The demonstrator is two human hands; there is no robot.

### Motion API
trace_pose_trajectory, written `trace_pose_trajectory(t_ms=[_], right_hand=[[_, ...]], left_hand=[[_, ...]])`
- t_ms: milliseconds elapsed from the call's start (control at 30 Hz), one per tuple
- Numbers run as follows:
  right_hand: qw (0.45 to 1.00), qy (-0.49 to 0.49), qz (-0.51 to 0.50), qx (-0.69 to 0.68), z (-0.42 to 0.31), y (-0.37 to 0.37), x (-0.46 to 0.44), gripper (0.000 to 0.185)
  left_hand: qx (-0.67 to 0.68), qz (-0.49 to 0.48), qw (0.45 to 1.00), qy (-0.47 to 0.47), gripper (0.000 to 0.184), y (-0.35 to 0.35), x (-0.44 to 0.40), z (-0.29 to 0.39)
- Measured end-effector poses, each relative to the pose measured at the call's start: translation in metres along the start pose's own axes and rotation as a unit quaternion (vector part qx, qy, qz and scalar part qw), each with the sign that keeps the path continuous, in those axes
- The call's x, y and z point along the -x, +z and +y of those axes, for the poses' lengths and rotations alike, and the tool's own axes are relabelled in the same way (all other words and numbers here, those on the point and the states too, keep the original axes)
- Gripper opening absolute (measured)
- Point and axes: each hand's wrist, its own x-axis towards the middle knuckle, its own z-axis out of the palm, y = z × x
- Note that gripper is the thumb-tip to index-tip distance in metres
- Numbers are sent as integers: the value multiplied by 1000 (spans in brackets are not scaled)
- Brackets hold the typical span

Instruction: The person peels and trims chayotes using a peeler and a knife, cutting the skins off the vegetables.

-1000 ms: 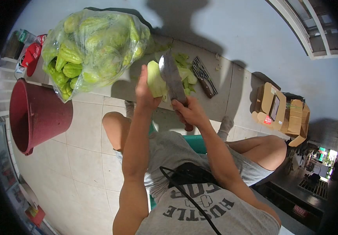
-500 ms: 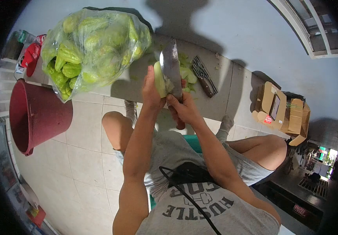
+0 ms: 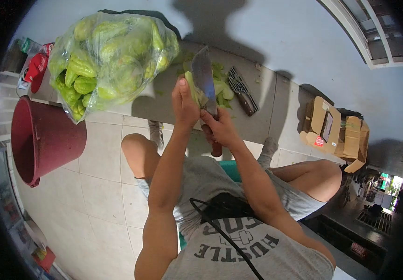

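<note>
Left: maroon tub (image 3: 64, 140), inside too dark to read. Upper left: clear plastic bag (image 3: 127, 51) full of green chayotes (image 3: 85, 84). Upper centre: left hand (image 3: 185, 106), fingers curled round a pale chayote (image 3: 193, 87); right hand (image 3: 221, 128), fist closed on handle of broad knife (image 3: 204, 74), blade beside the chayote. Looks like peeling/trimming; another stroke would call for steady grip, left fingers off the edge. Just right: peelings (image 3: 223, 87), patterned knife (image 3: 242, 91). Right: cardboard box (image 3: 320, 122), contents unclear.

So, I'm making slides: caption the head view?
Left hand holds a pale green vegetable; right hand grips a broad knife.
</note>
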Motion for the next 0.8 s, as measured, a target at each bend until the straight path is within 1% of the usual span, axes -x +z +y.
trace_pose_trajectory(t_ms=[67, 100, 133, 167, 200, 233, 267, 300, 333, 367, 433, 467, 500, 533, 567, 600, 667, 700, 767, 800], right_hand=[[1000, -7, -21, 19, -4, -3, 1, 25], [999, 1, -31, -13, -5, -1, 4, 24], [998, 8, -39, -47, -4, 1, 7, 24], [998, 5, -41, -47, -5, -2, 5, 24], [996, 13, -13, -89, -5, -7, 2, 23], [991, 24, 17, -132, -7, -10, 3, 23], [991, 23, 18, -132, -9, -12, 4, 23], [989, -1, 61, -133, -15, -13, 8, 28], [985, -26, 103, -134, -19, -14, 10, 34], [986, -25, 101, -133, -19, -17, 11, 34], [973, -163, 150, -62, -17, -21, 14, 31], [973, -163, 149, -62, -11, -28, 6, 31], [948, -208, 189, 152, -13, -31, -6, 26], [875, -241, 223, 357, -13, -35, -9, 22], [906, -134, 208, 344, -9, -37, -6, 28], [902, -143, 213, 346, -15, -34, -6, 28], [898, -180, 198, 348, -9, -27, 1, 19], [903, -164, 199, 344, 0, -18, 12, 19], [845, -271, 181, 424, -3, -8, 4, 21], [846, -270, 181, 424, 0, -8, 6, 21]], left_hand=[[-78, -3, 997, 21, 48, -4, -3, -6], [-80, 0, 997, 19, 48, -8, -3, -12], [-34, 1, 998, -54, 50, -11, -4, -18], [14, 1, 993, -120, 53, -13, -9, -22], [14, 0, 993, -117, 53, -10, -11, -13], [140, 1, 973, -186, 55, -5, -9, 3], [265, 2, 931, -251, 57, -2, -8, 12], [265, 1, 931, -251, 57, -6, -10, 9], [305, -40, 918, -250, 59, -14, -13, 5], [344, -80, 902, -248, 61, -19, -15, 1], [350, -82, 899, -250, 60, -21, -16, 1], [355, -88, 895, -254, 60, -21, -16, 1], [356, -88, 895, -252, 60, -22, -17, -1], [356, -80, 895, -256, 59, -22, -15, -2], [353, -77, 896, -259, 58, -20, -16, -3], [357, -86, 896, -252, 58, -14, -22, -2], [308, -42, 925, -219, 58, -15, -11, -4], [302, -37, 924, -234, 58, -19, 1, -7], [277, 1, 941, -193, 57, -17, -9, -8], [277, 1, 941, -194, 57, -20, -9, -6]])
